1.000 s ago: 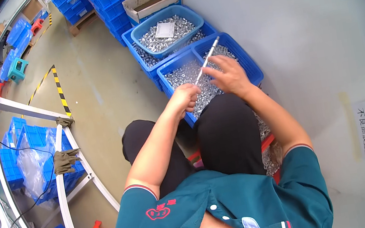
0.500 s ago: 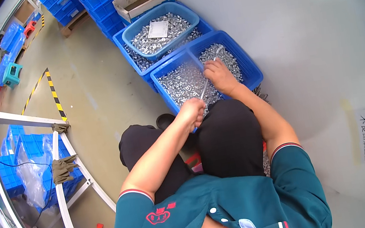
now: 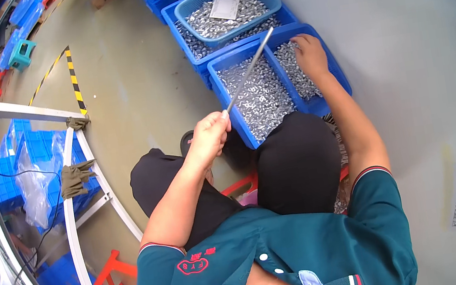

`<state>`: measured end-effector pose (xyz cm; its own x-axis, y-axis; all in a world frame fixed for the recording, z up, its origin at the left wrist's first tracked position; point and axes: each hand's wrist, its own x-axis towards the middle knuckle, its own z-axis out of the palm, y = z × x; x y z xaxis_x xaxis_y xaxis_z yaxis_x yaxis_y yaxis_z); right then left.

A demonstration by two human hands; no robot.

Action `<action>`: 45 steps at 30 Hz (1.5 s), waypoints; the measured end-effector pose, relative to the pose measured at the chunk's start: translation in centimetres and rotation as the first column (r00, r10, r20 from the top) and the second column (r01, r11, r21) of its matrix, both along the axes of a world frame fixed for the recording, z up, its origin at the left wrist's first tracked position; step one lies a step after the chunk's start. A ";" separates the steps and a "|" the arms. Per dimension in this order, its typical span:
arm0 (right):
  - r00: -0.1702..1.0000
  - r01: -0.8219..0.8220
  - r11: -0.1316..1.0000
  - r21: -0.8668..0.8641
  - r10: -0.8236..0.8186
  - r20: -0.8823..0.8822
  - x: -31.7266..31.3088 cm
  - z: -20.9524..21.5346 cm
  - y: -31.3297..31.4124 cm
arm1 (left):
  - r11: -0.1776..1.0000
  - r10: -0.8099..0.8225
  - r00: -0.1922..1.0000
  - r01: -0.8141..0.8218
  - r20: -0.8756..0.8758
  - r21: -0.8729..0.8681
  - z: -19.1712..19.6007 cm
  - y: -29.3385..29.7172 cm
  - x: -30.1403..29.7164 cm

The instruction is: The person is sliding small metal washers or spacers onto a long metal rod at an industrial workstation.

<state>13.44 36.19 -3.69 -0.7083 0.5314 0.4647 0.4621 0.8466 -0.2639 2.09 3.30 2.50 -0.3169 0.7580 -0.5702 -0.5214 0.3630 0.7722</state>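
My left hand [image 3: 210, 136] is closed round the lower end of a thin, straight, light-grey metal rod [image 3: 251, 71]. It points up and to the right over a blue bin [image 3: 238, 118], which a divider splits into two compartments. Small silvery metal parts [image 3: 261, 99] fill the left compartment, and similar metal pieces [image 3: 295, 73] lie in the right one. My right hand [image 3: 311, 54] is over the right compartment, apart from the rod. Its fingers are bent together at the far end of the pieces; what they hold, if anything, is hidden.
Behind the bin, a light-blue basket [image 3: 187, 27] of metal parts, topped by a white card [image 3: 224, 8], sits on another blue bin [image 3: 182, 42]. A pale wall [image 3: 398, 58] rises on the right. A white metal frame [image 3: 75, 236] and blue crates [image 3: 42, 143] stand left.
My right hand has come away from the rod and moved farther over the right compartment. My left hand has moved left with the rod. The view has shifted, so the bins appear further right.
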 end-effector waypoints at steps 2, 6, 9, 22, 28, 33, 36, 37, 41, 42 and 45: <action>0.979 -0.194 0.979 0.056 0.197 -0.056 -2.7 0.0 -2.3 | 0.996 0.060 0.998 -0.062 0.021 0.060 0.0 0.1 -0.6; 0.886 -0.447 0.890 -0.086 0.454 0.095 -5.4 -2.9 -8.1 | 0.990 0.125 0.992 -0.126 0.021 0.070 0.6 -0.4 -1.1; 0.931 -0.286 0.954 -0.092 0.299 0.211 -4.5 -8.0 -8.9 | 0.988 0.134 0.990 -0.137 0.038 0.071 0.1 -0.5 -1.1; 0.927 -0.127 0.982 -0.140 0.168 0.336 -6.4 -10.0 -10.3 | 0.987 0.158 0.986 -0.160 0.052 0.020 -0.3 -1.1 -1.1; 0.908 -0.327 0.937 -0.126 0.348 0.233 -4.1 -11.3 -11.8 | 0.989 0.147 0.988 -0.147 0.040 0.021 0.0 -1.0 -1.0; 0.977 0.016 0.822 -0.569 0.108 0.182 -3.8 -12.1 -9.6 | 0.989 0.139 0.990 -0.140 0.028 0.048 0.2 -0.5 -0.8; 0.997 -0.002 -0.540 -0.842 -0.066 0.040 -4.6 -9.7 -6.9 | 0.987 0.153 0.988 -0.154 0.020 0.043 0.3 -1.1 -0.9; 0.990 -0.124 -0.720 -0.683 -0.140 -0.032 -4.6 -9.6 -6.6 | 0.987 0.154 0.988 -0.155 0.026 0.050 0.2 -1.2 -0.9; 0.921 -0.389 -0.838 -0.383 -0.362 -0.144 -4.3 -9.0 -7.2 | 0.987 0.153 0.987 -0.154 0.040 0.045 0.2 -1.4 -0.9; 0.901 -0.433 -0.829 -0.353 -0.403 -0.160 -4.3 -8.7 -7.3 | 0.986 0.158 0.987 -0.159 0.035 0.043 0.2 -1.5 -0.9; 0.868 -0.496 -0.812 -0.309 -0.454 -0.199 -4.1 -8.6 -8.0 | 0.987 0.157 0.987 -0.158 0.031 0.041 0.3 -1.6 -0.7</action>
<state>9.30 28.19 -12.32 -0.8882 0.0609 -0.4554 -0.0127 -0.9941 -0.1082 1.35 1.66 2.76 -0.4192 0.7239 -0.5480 -0.5907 0.2409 0.7701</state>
